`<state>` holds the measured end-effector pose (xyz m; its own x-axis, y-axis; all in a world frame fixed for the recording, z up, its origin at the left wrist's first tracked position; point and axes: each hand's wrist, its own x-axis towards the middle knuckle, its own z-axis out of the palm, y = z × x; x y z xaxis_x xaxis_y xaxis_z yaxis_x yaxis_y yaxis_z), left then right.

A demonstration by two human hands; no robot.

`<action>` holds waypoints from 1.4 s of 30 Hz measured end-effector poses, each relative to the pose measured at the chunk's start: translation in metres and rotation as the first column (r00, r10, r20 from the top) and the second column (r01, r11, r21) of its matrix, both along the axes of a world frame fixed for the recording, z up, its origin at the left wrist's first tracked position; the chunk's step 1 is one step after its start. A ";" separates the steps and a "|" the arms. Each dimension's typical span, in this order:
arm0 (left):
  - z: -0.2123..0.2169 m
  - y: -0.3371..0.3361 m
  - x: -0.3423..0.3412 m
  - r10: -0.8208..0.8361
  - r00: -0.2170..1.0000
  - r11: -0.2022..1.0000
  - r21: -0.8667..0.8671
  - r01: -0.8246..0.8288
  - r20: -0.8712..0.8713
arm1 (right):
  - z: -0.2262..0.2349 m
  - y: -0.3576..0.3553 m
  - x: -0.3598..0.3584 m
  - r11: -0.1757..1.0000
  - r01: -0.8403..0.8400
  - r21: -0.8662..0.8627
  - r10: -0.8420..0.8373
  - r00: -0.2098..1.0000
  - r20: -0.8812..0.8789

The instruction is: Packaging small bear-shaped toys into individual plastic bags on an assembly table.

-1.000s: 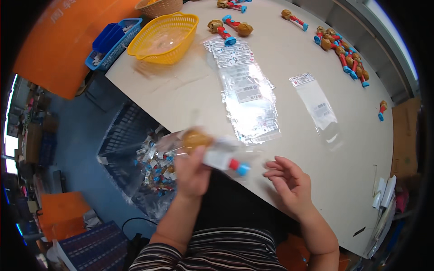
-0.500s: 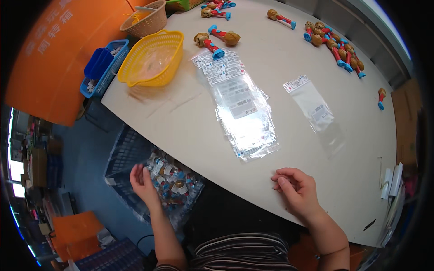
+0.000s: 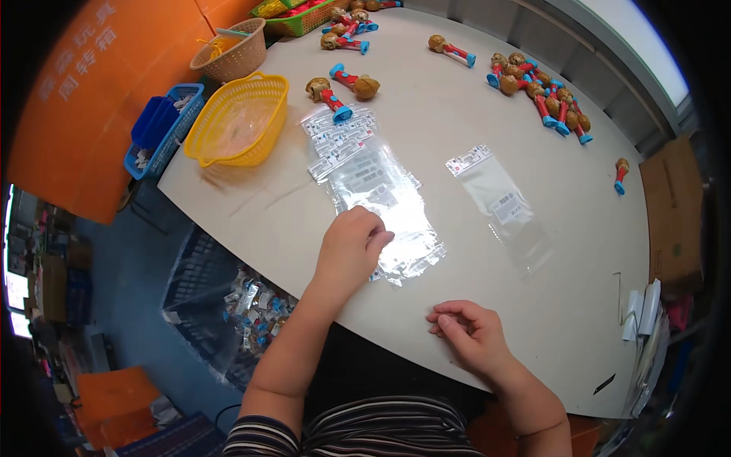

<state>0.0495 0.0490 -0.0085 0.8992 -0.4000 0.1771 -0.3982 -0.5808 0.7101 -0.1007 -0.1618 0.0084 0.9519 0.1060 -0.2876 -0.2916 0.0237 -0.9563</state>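
My left hand (image 3: 349, 247) rests on the near end of a stack of clear plastic bags (image 3: 373, 190) lying on the white table (image 3: 251, 221), fingers bent down onto the top bag. My right hand (image 3: 468, 335) lies near the table's front edge, fingers curled, holding nothing. A single clear bag (image 3: 502, 202) lies to the right of the stack. Two toy figures with brown heads and red-blue bodies (image 3: 343, 87) lie just beyond the stack.
A yellow basket (image 3: 236, 122), a blue basket (image 3: 160, 129) and a woven basket (image 3: 232, 49) stand at the table's left. Several more toys (image 3: 541, 87) lie at the back right. A dark crate of bagged toys (image 3: 244, 305) sits on the floor below the table's edge.
My left hand held a bagged toy a second ago, then reached down to the floor crate, and now has come up empty onto the bag stack. My right hand barely moved.
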 end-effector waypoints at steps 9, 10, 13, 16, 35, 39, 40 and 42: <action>-0.003 -0.007 -0.001 0.071 0.973 0.996 -0.060 -0.059 0.220 | 0.018 -0.012 0.029 0.987 0.131 0.090 -0.122 0.988 -0.093; 0.001 -0.006 -0.002 0.064 0.973 0.997 -0.062 -0.052 0.221 | 0.022 -0.012 0.035 0.988 0.134 0.072 -0.126 0.987 -0.100; 0.012 -0.002 -0.011 0.061 0.980 0.920 -0.371 -0.130 -0.191 | 0.029 -0.006 0.060 0.989 0.133 0.058 -0.126 0.986 -0.112; 0.009 0.000 -0.014 0.058 0.998 0.930 -0.364 -0.058 -0.011 | 0.039 0.006 0.089 0.978 0.054 0.202 0.002 0.964 -0.267; 0.022 -0.017 -0.029 0.293 0.942 0.949 -0.171 -0.265 0.163 | 0.008 0.039 0.121 0.975 0.219 -0.017 -0.216 0.969 0.122; 0.021 -0.015 -0.029 0.290 0.914 0.956 -0.132 -0.262 0.285 | 0.020 0.006 0.137 0.977 -0.083 -0.194 0.084 0.996 -0.007; 0.019 -0.017 -0.031 0.238 0.931 0.970 -0.124 -0.211 0.276 | 0.028 -0.008 0.149 0.975 -0.010 -0.220 0.014 1.000 0.020; 0.012 -0.023 -0.033 0.201 0.940 0.978 -0.103 -0.179 0.276 | 0.036 -0.046 0.179 0.934 0.136 -0.331 -0.103 0.988 0.116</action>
